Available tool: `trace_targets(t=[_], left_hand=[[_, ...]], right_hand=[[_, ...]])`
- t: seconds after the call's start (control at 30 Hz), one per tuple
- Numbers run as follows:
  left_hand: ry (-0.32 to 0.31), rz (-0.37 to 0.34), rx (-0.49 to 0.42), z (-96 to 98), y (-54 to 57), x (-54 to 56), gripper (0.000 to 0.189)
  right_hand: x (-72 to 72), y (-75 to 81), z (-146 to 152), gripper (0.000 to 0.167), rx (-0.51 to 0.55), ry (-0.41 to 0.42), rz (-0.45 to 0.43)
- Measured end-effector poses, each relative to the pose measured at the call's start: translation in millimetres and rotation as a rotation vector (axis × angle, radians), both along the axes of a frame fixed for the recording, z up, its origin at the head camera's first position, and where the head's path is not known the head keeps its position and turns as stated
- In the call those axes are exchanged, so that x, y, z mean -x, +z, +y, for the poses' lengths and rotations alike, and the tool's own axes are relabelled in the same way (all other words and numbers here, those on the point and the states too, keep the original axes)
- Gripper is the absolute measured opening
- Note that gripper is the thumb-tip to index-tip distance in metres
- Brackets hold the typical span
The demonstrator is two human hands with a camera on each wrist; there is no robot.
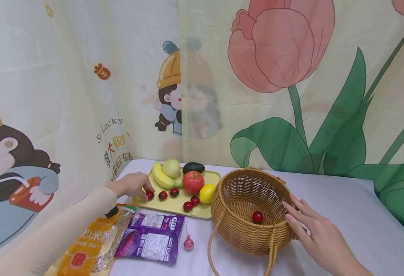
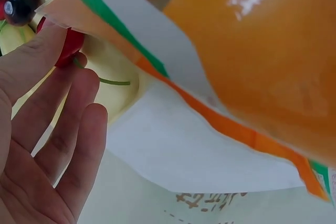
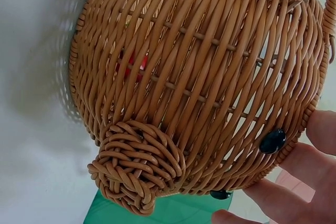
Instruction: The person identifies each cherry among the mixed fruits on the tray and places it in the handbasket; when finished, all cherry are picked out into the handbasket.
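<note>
At the left end of the yellow tray (image 1: 174, 206), my left hand (image 1: 132, 185) pinches a dark red cherry (image 1: 149, 195) between thumb and fingers. Its green stem (image 2: 113, 82) sticks out in the left wrist view, where the other fingers lie below it. My right hand (image 1: 320, 230) touches the right rim of a round wicker basket (image 1: 246, 234) with fairly straight fingers. Inside the basket lies one red cherry (image 1: 257, 217); its colour shows through the weave in the right wrist view. Several more cherries (image 1: 174, 192) rest along the tray's front.
The tray also bears bananas (image 1: 163, 178), a pale green round fruit (image 1: 171, 168), an avocado (image 1: 193, 168), a red apple (image 1: 193, 182) and a lemon (image 1: 207, 193). In front are an orange food bag (image 1: 88, 245), a purple packet (image 1: 150, 238) and a lollipop (image 1: 188, 243). Printed curtains (image 1: 202, 76) hang behind.
</note>
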State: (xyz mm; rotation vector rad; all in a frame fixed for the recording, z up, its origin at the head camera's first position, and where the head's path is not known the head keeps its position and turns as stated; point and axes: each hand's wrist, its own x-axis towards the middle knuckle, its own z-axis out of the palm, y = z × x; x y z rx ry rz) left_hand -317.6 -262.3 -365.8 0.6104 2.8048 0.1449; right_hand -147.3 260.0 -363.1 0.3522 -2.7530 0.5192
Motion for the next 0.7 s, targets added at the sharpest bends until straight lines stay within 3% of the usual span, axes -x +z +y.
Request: trace_targets(t=[0.47,0.57,0.7], left_hand=[[-0.004,-0.031,-0.065,-5.0,1.4,1.9,0.033],[-0.002,-0.047,-0.103,-8.5,9.6,4.2,0.032],[0.015,-0.054,-0.146,-11.0,30.8,8.8,0.031]], right_hand=[[0.2,-0.9,0.4,0.047,0.004,0.000,0.006],[0.0,-0.7,0.4,0.047,0.007,0.003,0.013],[-1.4,-1.5,0.0,0.046,0.006,0.005,0.027]])
